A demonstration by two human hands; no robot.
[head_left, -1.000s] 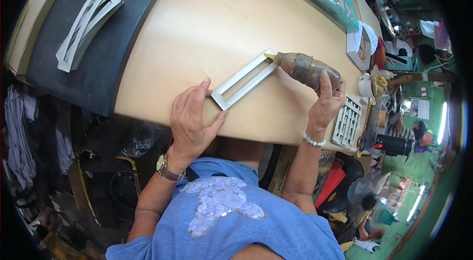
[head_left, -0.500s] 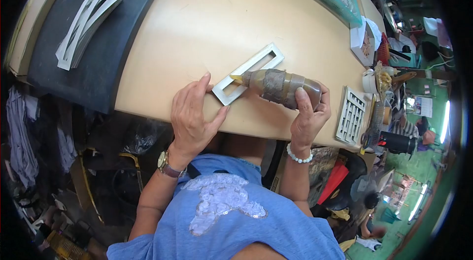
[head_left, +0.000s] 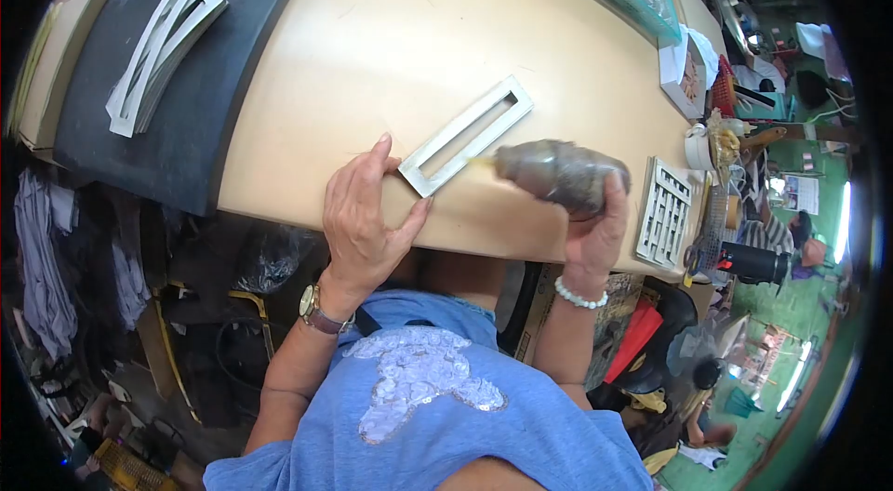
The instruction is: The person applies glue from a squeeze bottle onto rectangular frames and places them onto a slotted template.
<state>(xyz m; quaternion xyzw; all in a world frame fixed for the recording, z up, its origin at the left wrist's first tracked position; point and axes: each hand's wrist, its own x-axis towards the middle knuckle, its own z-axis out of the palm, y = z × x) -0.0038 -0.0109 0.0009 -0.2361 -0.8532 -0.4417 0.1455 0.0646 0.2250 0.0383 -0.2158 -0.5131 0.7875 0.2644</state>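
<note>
Here you are at the near side of the bench [head_left: 353, 100], and your left hand [head_left: 358, 212] is bracing the close end of the slotted frame [head_left: 459, 126], thumb at one corner and a finger at the other, presumably so that the light piece isn't skidding. The frame is lying flat, slanting away from you, its slot running lengthwise and its far end pointing up and right. Your right hand [head_left: 595, 235] is wrapping round the brown bottle [head_left: 567, 177] near its base, and that grip is likely leaving the yellow nozzle [head_left: 480, 161] reaching ahead of your fingers. The nozzle is pointing at the frame's right-hand rail; it's blurring, so you can't tell whether it's touching. Now the edges: the bench's near lip is running just under both wrists, and the frame's close end is sitting near it, so your left hand is working in a narrow strip. Beyond the frame, generous room is opening up, with the dark board [head_left: 223, 54] and its stack of frames [head_left: 153, 72] bounding it on the left, and the teal basket [head_left: 616, 0] standing well off at the far right. Over by your right wrist, the lattice panel [head_left: 663, 217] is lying near the corner, apparently limiting any wide swing of the bottle.
</note>
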